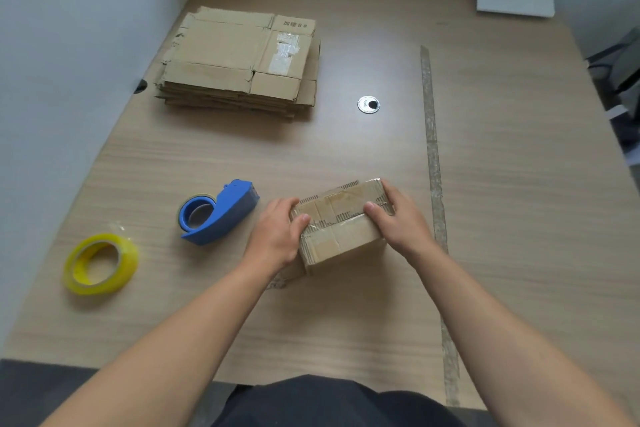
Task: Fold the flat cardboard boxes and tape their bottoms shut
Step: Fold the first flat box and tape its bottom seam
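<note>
A small folded cardboard box (pixel 341 224) stands on the wooden table (pixel 346 305) in front of me, its flaps closed on top with clear tape across them. My left hand (pixel 277 236) grips the box's left end, thumb on the top face. My right hand (pixel 398 218) grips the right end, thumb pressed on the top near the seam. A blue tape dispenser (pixel 218 215) lies just left of the box. A stack of flat cardboard boxes (pixel 239 59) sits at the far left of the table.
A loose yellow-rimmed roll of clear tape (pixel 100 263) lies near the table's left edge. A round cable grommet (pixel 368 104) is set in the table's middle. A strip of old tape (pixel 433 163) runs along the table's right part. Walls close off the left and back.
</note>
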Demonstrator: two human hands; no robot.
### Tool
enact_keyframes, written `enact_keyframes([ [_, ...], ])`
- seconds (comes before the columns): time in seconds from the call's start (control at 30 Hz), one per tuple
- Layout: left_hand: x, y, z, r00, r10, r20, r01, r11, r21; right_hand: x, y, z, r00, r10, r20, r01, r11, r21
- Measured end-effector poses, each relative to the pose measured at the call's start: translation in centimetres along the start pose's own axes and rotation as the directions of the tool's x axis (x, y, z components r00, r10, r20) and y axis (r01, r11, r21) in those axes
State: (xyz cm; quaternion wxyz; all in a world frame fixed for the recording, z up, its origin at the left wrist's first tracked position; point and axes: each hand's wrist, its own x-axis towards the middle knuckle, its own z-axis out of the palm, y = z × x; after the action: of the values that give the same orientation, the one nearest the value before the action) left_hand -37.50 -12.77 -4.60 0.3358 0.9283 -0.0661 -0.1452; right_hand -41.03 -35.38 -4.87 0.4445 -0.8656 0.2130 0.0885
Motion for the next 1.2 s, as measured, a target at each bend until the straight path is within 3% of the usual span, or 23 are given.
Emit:
enact_keyframes([
  [0.1, -0.9, 0.2, 1.1, 0.994, -0.070, -0.087, 0.059, 0.991, -0.124, -0.8, 0.1, 1.0, 0.998, -0.001, -0.070, 0.005, 0.999, 0.049],
  [0.2, -2.3, 0.5, 2.3, 0.976, -0.209, -0.065, 0.175, 0.925, -0.337, -1.7, -0.1, 2.2, 0.996, 0.044, -0.075, -0.038, 0.996, 0.082],
  [0.33, -3.4, -0.2, 3.6, 0.972, -0.215, -0.096, 0.165, 0.912, -0.375, -2.5, 0.2, 3.0, 1.000, -0.018, -0.021, 0.018, 1.000, 0.018],
  [0.4, -3.1, -0.8, 3.6, 0.977, -0.203, -0.070, 0.157, 0.897, -0.414, -2.3, 0.5, 2.9, 0.998, -0.050, -0.043, 0.052, 0.998, 0.041],
  [0.5, -2.6, -1.3, 2.7, 0.980, -0.198, 0.031, 0.178, 0.790, -0.586, -1.9, 0.9, 2.4, 0.996, -0.057, -0.062, 0.063, 0.992, 0.108],
  [0.63, -1.6, -1.9, 1.5, 0.973, -0.193, 0.125, 0.225, 0.685, -0.693, -1.7, 1.5, 1.9, 1.000, 0.000, 0.001, -0.001, 0.947, 0.321],
  [0.73, -0.9, -1.9, 0.6, 0.975, -0.173, 0.140, 0.223, 0.772, -0.596, -1.6, 1.6, 1.5, 0.998, 0.005, 0.056, -0.029, 0.898, 0.439],
  [0.83, -0.7, -1.5, 0.3, 0.984, -0.176, 0.000, 0.166, 0.931, -0.325, -2.5, 2.5, 1.4, 0.990, -0.038, 0.136, -0.043, 0.836, 0.547],
  [0.97, -1.7, -0.9, 0.8, 0.978, -0.137, -0.156, 0.099, 0.968, -0.229, -4.1, 3.9, 1.9, 0.973, -0.125, 0.196, -0.003, 0.837, 0.548],
  [1.2, -1.4, -2.3, 0.2, 0.984, -0.178, 0.018, 0.175, 0.937, -0.301, -4.9, 5.0, 2.5, 0.967, -0.151, 0.207, 0.019, 0.849, 0.529],
])
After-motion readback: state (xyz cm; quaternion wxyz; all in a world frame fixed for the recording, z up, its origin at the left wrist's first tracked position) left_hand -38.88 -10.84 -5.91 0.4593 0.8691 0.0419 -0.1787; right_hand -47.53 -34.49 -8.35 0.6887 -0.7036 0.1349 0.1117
